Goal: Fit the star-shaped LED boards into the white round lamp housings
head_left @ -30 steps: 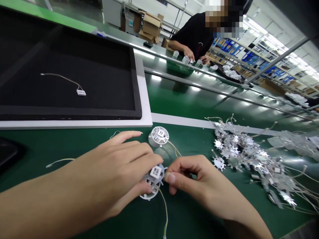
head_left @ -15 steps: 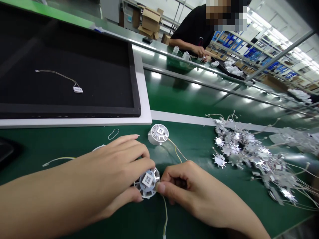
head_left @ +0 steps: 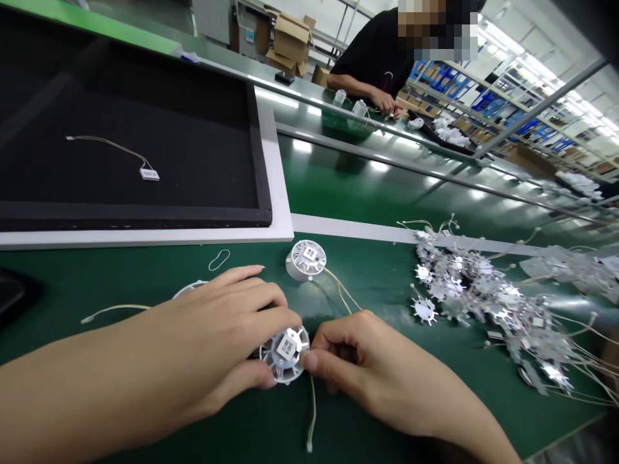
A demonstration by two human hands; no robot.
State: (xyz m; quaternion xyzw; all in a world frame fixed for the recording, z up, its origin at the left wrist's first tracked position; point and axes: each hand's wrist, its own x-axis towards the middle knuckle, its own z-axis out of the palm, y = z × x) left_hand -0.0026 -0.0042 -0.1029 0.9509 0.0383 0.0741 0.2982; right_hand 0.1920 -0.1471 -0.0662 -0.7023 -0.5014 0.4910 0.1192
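A round white part [head_left: 285, 353] with a square coded label stands on the green table, and a thin cable [head_left: 313, 412] hangs from its right side. My left hand [head_left: 232, 341] grips this part from the left, thumb below and fingers above. Thumb and index finger of my right hand [head_left: 338, 361] pinch together at its right edge, by the cable. Behind them sits a second round white part [head_left: 307, 259] with its own cable. Another round part [head_left: 189, 289] is mostly hidden behind my left hand.
A black screen panel [head_left: 193, 142] with a white edge lies at the left, a small wired module [head_left: 149, 174] on it. Silvery star-shaped pieces with wires [head_left: 483, 290] are heaped at the right. Across the line, a person [head_left: 372, 58] works with both hands. A small loop [head_left: 219, 260] lies near the panel.
The free end of the cable under the held part has swung slightly left. Both hands keep nearly the same places. The view has shifted very slightly.
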